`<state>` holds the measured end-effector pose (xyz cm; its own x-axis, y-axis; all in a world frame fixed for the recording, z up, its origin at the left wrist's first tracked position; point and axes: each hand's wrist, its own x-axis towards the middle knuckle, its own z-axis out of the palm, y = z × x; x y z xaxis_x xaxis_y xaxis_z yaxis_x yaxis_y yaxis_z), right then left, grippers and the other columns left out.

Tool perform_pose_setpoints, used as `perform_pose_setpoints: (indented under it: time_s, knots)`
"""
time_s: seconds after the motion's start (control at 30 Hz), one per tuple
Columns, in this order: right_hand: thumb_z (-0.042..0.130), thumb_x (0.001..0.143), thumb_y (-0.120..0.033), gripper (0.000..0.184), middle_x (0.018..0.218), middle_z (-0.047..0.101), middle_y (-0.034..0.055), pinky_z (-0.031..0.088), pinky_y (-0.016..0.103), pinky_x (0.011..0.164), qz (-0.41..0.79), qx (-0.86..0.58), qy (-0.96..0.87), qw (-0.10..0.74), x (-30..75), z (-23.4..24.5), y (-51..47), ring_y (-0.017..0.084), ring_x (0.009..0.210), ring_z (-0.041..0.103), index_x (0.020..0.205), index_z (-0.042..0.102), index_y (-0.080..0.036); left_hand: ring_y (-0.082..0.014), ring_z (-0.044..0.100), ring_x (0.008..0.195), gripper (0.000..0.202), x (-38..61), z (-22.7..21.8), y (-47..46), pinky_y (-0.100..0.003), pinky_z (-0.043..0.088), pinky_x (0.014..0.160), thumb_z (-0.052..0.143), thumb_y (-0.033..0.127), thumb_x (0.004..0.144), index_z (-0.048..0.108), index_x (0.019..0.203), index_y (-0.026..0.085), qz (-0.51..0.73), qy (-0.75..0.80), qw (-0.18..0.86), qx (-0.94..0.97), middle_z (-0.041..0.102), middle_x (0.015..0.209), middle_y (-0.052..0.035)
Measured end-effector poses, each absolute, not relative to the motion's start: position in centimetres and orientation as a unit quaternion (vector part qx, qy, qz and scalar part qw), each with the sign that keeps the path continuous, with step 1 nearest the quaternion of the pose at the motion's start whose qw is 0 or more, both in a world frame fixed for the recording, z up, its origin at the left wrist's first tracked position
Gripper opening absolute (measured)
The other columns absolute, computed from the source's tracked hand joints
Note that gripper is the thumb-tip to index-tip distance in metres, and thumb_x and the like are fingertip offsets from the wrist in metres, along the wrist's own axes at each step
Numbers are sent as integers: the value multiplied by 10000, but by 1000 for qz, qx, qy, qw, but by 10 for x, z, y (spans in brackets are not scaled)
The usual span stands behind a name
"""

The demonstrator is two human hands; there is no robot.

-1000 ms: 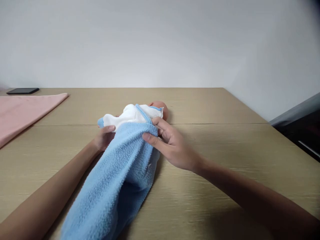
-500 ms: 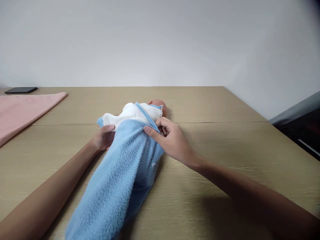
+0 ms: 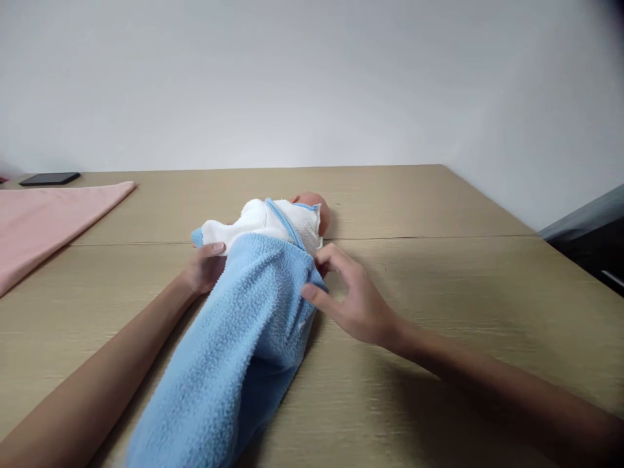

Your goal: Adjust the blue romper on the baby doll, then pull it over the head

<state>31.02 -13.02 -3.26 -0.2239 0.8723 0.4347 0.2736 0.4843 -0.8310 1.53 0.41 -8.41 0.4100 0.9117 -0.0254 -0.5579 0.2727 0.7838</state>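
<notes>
A baby doll (image 3: 318, 201) lies on the table with its head at the far end, dressed in a white fleece top (image 3: 253, 218) with blue trim. A light blue fleece blanket (image 3: 229, 325) covers its lower body and runs toward me. My left hand (image 3: 207, 266) grips the doll's side at the white sleeve, thumb on top, other fingers hidden underneath. At the blanket's right edge is my right hand (image 3: 358, 296), its thumb and forefinger apart, touching the fabric there. Its remaining fingers are partly hidden.
A pink cloth (image 3: 58, 218) is spread at the left of the wooden table (image 3: 439, 260). Behind it rests a black phone-like slab (image 3: 50, 179). The white wall (image 3: 302, 84) rises past the table's back edge, and a dark object (image 3: 589, 240) stands off the right side.
My right hand has moved slightly right and toward me, and its thumb and forefinger have spread from their pinch on the blanket edge. My left hand stays on the doll.
</notes>
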Motion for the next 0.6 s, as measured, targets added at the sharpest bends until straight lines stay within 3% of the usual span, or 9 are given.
perform_pose_setpoints:
  time_s: [0.13, 0.27, 0.43, 0.53, 0.6]
  knots:
    - [827, 998, -397, 208, 1222, 692, 75, 556, 412, 1002, 286, -368, -776, 425, 331, -51, -142, 244, 1124, 686, 1029, 684, -249, -263, 769, 661, 312, 11, -87, 5, -376, 666, 874, 912, 264, 622, 640, 772, 227, 492, 246, 746, 376, 599, 469, 65]
    - [771, 1040, -375, 162, 1075, 755, 33, 561, 384, 937, 329, -364, -756, 432, 338, -62, -137, 221, 1006, 724, 1046, 660, -258, -207, 689, 528, 272, 10, -87, 4, -321, 638, 740, 879, 252, 658, 630, 765, 238, 498, 240, 744, 374, 535, 424, 96]
    - [744, 1049, -422, 200, 973, 743, 0, 554, 345, 838, 394, -394, -730, 396, 337, -65, -134, 197, 894, 691, 1052, 640, -251, -247, 736, 636, 250, 13, -84, 1, -335, 637, 789, 870, 226, 661, 653, 783, 242, 507, 232, 743, 371, 589, 456, 76]
    - [761, 1039, -384, 169, 1024, 743, 13, 540, 363, 880, 358, -404, -744, 394, 337, -65, -132, 208, 947, 679, 1052, 659, -250, -260, 767, 716, 237, 14, -82, 0, -346, 646, 868, 851, 212, 664, 660, 798, 249, 509, 229, 742, 371, 573, 457, 81]
    - [757, 1047, -343, 123, 1058, 748, 23, 517, 388, 938, 319, -404, -761, 395, 337, -67, -130, 222, 1011, 672, 1050, 677, -250, -239, 743, 655, 234, 15, -81, 0, -348, 656, 854, 853, 215, 662, 646, 766, 251, 508, 228, 743, 372, 585, 460, 86]
